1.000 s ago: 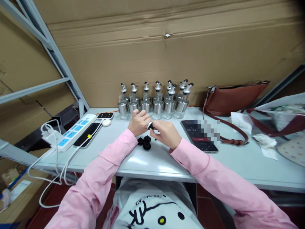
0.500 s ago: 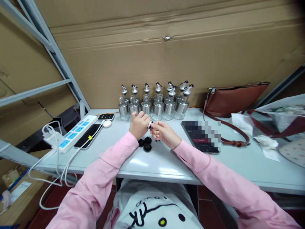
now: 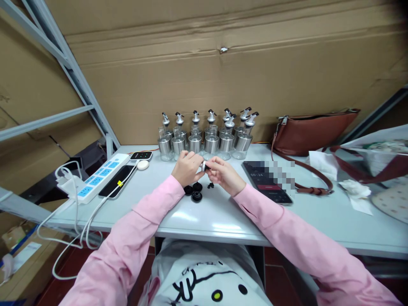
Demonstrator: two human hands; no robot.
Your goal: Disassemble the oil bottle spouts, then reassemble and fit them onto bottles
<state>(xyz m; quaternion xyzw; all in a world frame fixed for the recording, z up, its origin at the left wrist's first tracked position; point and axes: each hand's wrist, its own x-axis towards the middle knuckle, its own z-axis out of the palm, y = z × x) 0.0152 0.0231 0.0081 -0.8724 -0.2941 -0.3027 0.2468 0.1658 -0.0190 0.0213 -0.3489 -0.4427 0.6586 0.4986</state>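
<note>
Over the middle of the table, my left hand [image 3: 187,168] is closed around a small silver-and-black bottle pourer part [image 3: 204,166]. My right hand [image 3: 225,175] pinches the black end of the same part from the other side. Just below the hands lie black round stoppers [image 3: 196,196], grouped close together. Beside them are a few tiny black pieces [image 3: 211,185]. Behind the hands stand two rows of glass bottles with steel bands [image 3: 211,144]. The back ones carry silver pourers with black levers [image 3: 211,115]; several front ones have bare necks.
On the left are a white power strip [image 3: 99,180], a dark phone [image 3: 118,182] with a cable and a round white object [image 3: 143,165]. To the right lie another phone [image 3: 269,182], a brown handbag [image 3: 314,131] and crumpled tissue [image 3: 357,189]. Cardboard [image 3: 236,76] backs the table.
My right hand has shifted slightly right and up, and more of the silver-and-black part shows between the hands. The tiny black pieces on the table are more visible.
</note>
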